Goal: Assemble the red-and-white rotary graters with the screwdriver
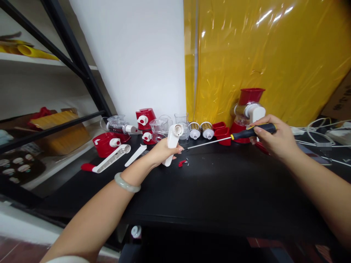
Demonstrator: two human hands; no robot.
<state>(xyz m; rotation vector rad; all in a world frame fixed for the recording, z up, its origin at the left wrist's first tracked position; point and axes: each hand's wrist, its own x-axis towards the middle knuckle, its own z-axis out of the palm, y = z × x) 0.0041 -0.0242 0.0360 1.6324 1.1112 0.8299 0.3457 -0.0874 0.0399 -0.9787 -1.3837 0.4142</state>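
Observation:
My left hand (161, 151) is closed around a white plastic crank handle (173, 138), held up above the black table with its round socket end at the top. In my right hand (276, 137) is a screwdriver (252, 132) with a black and yellow grip, its long shaft pointing left toward my left fingers. The shaft's tip ends close to my left fingertips; whether it touches anything is too small to tell. Below lies a small red plastic piece (181, 163) beside several tiny screws. A white crank with a red knob (112, 159) and a white strip (135, 156) rest to the left.
Red grater bases (105, 144), clear plastic hoppers (159, 126), drum graters (207, 130) and red cups (222, 136) line the back of the table (219, 193). An assembled red grater (251, 98) stands at right, near white cables (315, 128). A black-framed shelf (90, 86) borders the left.

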